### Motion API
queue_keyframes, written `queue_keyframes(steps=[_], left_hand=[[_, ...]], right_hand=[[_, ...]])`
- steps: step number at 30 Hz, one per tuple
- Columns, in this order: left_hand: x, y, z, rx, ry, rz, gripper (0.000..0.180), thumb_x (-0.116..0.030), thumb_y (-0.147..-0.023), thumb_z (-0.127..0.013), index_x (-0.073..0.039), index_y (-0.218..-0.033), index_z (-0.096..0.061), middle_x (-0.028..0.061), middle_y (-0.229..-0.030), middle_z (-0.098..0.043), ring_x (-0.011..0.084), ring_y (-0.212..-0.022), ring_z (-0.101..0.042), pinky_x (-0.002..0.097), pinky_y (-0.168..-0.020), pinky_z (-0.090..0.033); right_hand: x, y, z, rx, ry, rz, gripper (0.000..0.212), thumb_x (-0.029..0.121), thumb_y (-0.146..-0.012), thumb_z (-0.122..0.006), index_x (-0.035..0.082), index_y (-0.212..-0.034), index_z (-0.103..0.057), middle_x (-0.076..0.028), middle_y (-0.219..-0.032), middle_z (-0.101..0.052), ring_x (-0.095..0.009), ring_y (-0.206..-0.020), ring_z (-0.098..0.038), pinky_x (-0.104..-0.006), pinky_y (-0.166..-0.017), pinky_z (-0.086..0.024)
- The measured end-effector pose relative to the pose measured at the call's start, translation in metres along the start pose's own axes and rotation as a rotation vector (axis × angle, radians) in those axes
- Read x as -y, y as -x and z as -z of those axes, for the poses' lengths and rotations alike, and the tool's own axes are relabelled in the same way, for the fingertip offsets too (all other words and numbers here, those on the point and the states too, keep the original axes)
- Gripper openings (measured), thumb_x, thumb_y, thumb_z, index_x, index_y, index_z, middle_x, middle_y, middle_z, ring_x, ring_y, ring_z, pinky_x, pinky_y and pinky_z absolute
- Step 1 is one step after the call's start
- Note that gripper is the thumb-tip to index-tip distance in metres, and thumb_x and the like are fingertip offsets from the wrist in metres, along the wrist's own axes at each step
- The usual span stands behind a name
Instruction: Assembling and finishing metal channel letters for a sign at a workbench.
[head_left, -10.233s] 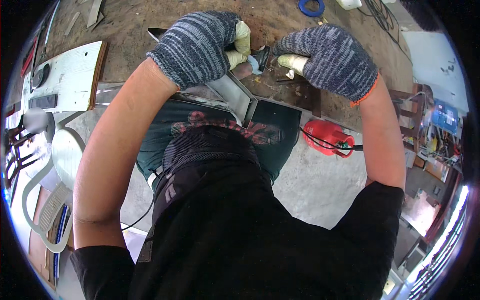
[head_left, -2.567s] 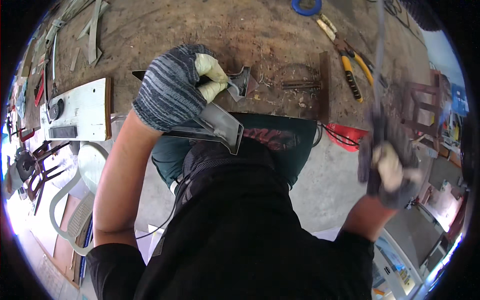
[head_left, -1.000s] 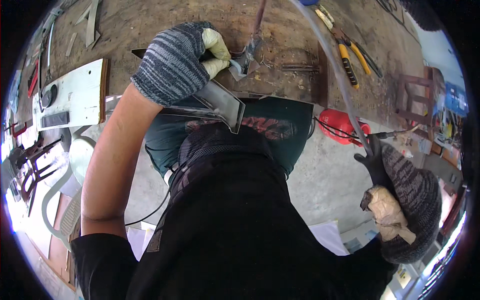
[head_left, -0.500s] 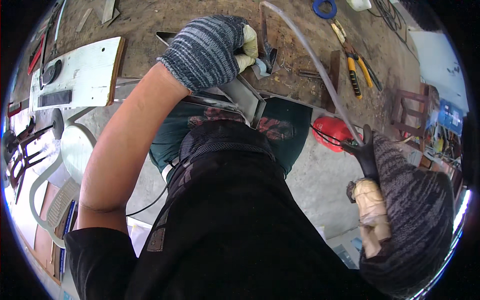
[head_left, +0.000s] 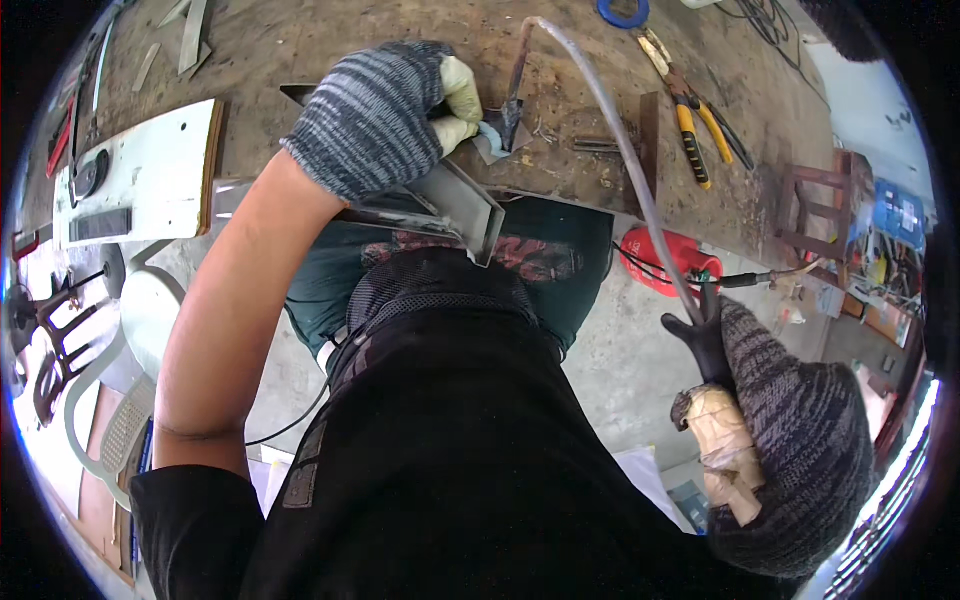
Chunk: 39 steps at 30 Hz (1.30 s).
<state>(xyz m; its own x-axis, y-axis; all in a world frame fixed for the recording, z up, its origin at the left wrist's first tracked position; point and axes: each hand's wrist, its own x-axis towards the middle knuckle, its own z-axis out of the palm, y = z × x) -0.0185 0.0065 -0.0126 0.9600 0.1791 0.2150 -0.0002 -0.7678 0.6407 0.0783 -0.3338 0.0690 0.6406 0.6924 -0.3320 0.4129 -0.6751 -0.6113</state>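
My left hand (head_left: 385,120), in a grey striped knit glove with pale yellow wrapped fingertips, is closed over the bench edge beside an angled metal channel (head_left: 465,205). Its fingertips pinch near a light blue bit on a small metal plate (head_left: 497,148); what they grip is partly hidden. My right hand (head_left: 800,440), in a dark knit glove with a tan-taped finger, is closed on a black fork-jawed tool (head_left: 705,345) that looks like a welding electrode holder. From it a long pale grey rod (head_left: 632,160) curves up and bends over, its brown end pointing down at a dark lump (head_left: 511,118).
Pliers (head_left: 690,110) with yellow-black handles and a blue ring (head_left: 623,12) lie on the wooden bench (head_left: 320,35). A white board (head_left: 140,175) lies at left. A red object (head_left: 670,262) with cables sits below the bench. A pale chair (head_left: 155,310) stands at left.
My right hand has moved left and slightly up in view with the holder. My left hand, the bench and things on it appear shifted left; the left hand keeps its grip.
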Motion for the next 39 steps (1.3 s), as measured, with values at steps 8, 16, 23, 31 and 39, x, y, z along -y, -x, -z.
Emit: queue_keyframes(steps=[8,16,23,31,39], left_hand=[[-0.003,0.0,-0.001,-0.013,0.072,0.011,0.009,-0.007,-0.078,-0.078,-0.008,-0.086,-0.073,0.011,-0.085,-0.072,0.0294,-0.079,-0.071,0.0363,-0.073,-0.056],[-0.005,0.0,0.002,0.021,0.063,0.038,0.011,-0.005,-0.079,-0.078,-0.005,-0.089,-0.075,0.0126,-0.087,-0.073,0.0271,-0.08,-0.072,0.0349,-0.075,-0.058],[-0.008,0.0,0.004,0.027,0.067,0.061,0.01,-0.004,-0.079,-0.077,-0.004,-0.089,-0.075,0.0121,-0.088,-0.073,0.0256,-0.08,-0.072,0.0339,-0.075,-0.058],[-0.008,-0.001,0.004,0.034,0.064,0.069,0.01,-0.003,-0.079,-0.077,-0.004,-0.089,-0.075,0.0122,-0.087,-0.073,0.0244,-0.08,-0.072,0.0334,-0.075,-0.058],[-0.008,0.0,0.003,0.014,0.06,0.056,0.011,-0.003,-0.079,-0.079,-0.003,-0.089,-0.075,0.0125,-0.087,-0.073,0.0247,-0.079,-0.072,0.0333,-0.074,-0.058]], right_hand=[[0.015,0.042,0.023,0.114,0.012,-0.021,0.067,0.035,-0.079,-0.08,0.002,-0.136,-0.063,-0.015,-0.116,-0.073,-0.03,-0.094,-0.071,-0.0392,-0.083,-0.054],[0.031,0.066,0.041,0.287,0.118,0.017,0.068,0.035,-0.08,-0.08,0.002,-0.136,-0.063,-0.015,-0.116,-0.073,-0.029,-0.093,-0.071,-0.0392,-0.083,-0.054],[0.031,0.06,0.042,0.344,0.13,0.028,0.069,0.035,-0.08,-0.08,0.002,-0.137,-0.062,-0.015,-0.115,-0.073,-0.029,-0.093,-0.071,-0.0392,-0.084,-0.054],[0.028,0.056,0.044,0.385,0.134,0.034,0.069,0.036,-0.08,-0.08,0.002,-0.137,-0.061,-0.015,-0.114,-0.073,-0.029,-0.093,-0.071,-0.0392,-0.084,-0.054],[0.028,0.054,0.046,0.407,0.138,0.036,0.07,0.036,-0.08,-0.08,0.002,-0.138,-0.061,-0.015,-0.114,-0.073,-0.029,-0.093,-0.071,-0.0393,-0.084,-0.054]])
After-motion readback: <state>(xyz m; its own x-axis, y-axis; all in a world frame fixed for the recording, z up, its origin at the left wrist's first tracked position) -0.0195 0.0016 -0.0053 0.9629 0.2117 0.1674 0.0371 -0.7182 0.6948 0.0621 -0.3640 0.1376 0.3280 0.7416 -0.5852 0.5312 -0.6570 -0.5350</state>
